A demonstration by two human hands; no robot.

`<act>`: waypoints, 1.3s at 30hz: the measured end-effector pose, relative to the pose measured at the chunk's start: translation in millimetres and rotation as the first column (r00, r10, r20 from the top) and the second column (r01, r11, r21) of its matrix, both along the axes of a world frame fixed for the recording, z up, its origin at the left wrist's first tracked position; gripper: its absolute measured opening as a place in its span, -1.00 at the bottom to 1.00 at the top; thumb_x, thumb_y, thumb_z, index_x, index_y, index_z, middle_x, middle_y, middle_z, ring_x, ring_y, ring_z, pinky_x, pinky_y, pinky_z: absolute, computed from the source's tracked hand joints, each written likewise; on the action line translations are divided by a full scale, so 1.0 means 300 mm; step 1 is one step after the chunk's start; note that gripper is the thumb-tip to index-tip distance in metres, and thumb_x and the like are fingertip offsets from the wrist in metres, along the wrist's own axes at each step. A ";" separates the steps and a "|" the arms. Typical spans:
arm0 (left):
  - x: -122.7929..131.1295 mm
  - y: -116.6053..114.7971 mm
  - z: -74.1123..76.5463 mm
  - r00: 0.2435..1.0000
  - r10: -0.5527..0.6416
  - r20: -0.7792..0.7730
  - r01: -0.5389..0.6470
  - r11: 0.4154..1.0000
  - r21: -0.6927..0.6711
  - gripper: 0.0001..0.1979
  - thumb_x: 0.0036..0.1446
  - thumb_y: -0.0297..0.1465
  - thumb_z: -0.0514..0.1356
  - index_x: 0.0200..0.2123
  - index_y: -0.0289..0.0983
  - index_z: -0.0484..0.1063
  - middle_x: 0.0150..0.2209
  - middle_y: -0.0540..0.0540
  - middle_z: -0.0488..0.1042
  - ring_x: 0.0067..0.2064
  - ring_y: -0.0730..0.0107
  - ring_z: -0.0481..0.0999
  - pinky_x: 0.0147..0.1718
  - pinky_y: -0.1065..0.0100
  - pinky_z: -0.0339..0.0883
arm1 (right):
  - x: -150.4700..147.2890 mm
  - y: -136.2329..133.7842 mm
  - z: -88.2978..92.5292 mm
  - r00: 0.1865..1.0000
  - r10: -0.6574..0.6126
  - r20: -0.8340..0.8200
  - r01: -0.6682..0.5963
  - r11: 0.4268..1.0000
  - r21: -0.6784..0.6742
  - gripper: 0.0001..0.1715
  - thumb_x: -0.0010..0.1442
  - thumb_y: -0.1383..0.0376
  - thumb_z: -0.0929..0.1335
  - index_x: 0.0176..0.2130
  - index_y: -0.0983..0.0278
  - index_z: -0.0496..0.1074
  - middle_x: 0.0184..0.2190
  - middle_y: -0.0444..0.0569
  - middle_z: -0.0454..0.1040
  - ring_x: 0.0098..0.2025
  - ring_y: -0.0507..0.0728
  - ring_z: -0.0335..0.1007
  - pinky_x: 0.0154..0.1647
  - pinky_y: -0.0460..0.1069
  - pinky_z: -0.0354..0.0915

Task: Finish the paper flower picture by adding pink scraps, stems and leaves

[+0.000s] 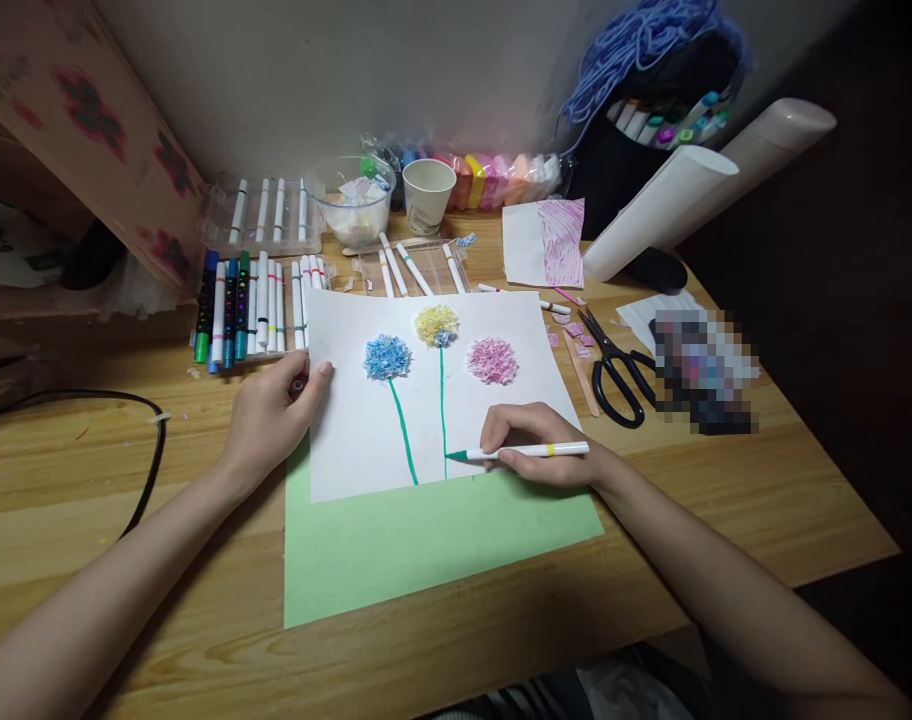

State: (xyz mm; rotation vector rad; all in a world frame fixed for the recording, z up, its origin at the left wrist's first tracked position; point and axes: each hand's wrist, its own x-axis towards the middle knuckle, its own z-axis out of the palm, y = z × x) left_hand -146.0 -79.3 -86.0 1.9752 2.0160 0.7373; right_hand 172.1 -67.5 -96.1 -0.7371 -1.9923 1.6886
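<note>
A white sheet of paper (351, 440) carries three fluffy crumpled-paper flower heads: a blue one (388, 357), a yellow one (436, 326) with a bit of blue, and a pink one (492, 361). Green lines run down from the blue and yellow heads. My right hand (538, 445) grips a white marker (561, 450) with a yellow band, its green tip touching the line under the yellow head. At the sheet's left edge, my left hand (280, 405) has its thumb on the paper and its fingers curled. Green paper (426, 560) lies underneath.
Several markers (261, 310) lie at the back left. Behind the sheet stand a clear bowl (351, 215) and a paper cup (428, 190). Black-handled scissors (617, 375), a wooden stick (582, 380) and pink-scribbled paper (544, 243) are to the right. A black cable (160, 450) curves at left.
</note>
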 end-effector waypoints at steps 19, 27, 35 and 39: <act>0.003 0.000 0.002 1.000 0.001 0.011 -0.001 1.000 0.004 -0.66 0.17 -0.23 0.05 -0.58 -0.23 0.06 -0.64 0.09 0.07 -0.56 0.48 0.12 -0.52 0.41 -0.03 | -0.006 -0.012 0.014 0.998 0.058 0.020 -0.059 0.998 0.038 -0.87 0.05 0.48 0.31 -0.36 0.27 0.34 -0.41 -0.05 0.44 -0.39 0.07 0.43 -0.37 -0.05 0.32; 0.002 -0.001 0.002 1.000 0.001 0.012 -0.001 1.000 0.002 -0.66 0.17 -0.23 0.06 -0.57 -0.24 0.06 -0.63 0.09 0.06 -0.56 0.49 0.12 -0.53 0.42 -0.03 | -0.002 -0.018 0.012 0.993 0.113 -0.026 -0.114 0.993 -0.035 -0.97 0.11 0.41 0.33 -0.35 0.30 0.36 -0.40 -0.02 0.44 -0.38 0.08 0.45 -0.36 -0.05 0.33; -0.006 0.001 -0.010 1.000 0.002 0.020 -0.001 1.000 -0.015 -0.65 0.17 -0.21 0.05 -0.57 -0.24 0.07 -0.63 0.09 0.07 -0.56 0.49 0.14 -0.53 0.42 -0.03 | -0.018 0.007 -0.023 0.914 -0.396 -0.092 0.393 0.918 -0.050 -0.91 0.23 0.28 0.32 -0.24 0.25 0.34 -0.32 -0.06 0.44 -0.23 0.07 0.47 -0.15 -0.01 0.33; -0.012 -0.001 -0.014 1.000 0.001 0.029 0.000 0.999 -0.041 -0.65 0.18 -0.18 0.03 -0.56 -0.23 0.07 -0.62 0.09 0.09 -0.55 0.48 0.17 -0.52 0.42 -0.03 | -0.031 0.013 -0.023 0.917 -0.398 -0.025 0.397 0.917 -0.023 -0.90 0.23 0.28 0.33 -0.22 0.25 0.35 -0.27 -0.05 0.46 -0.17 0.09 0.48 -0.10 -0.01 0.32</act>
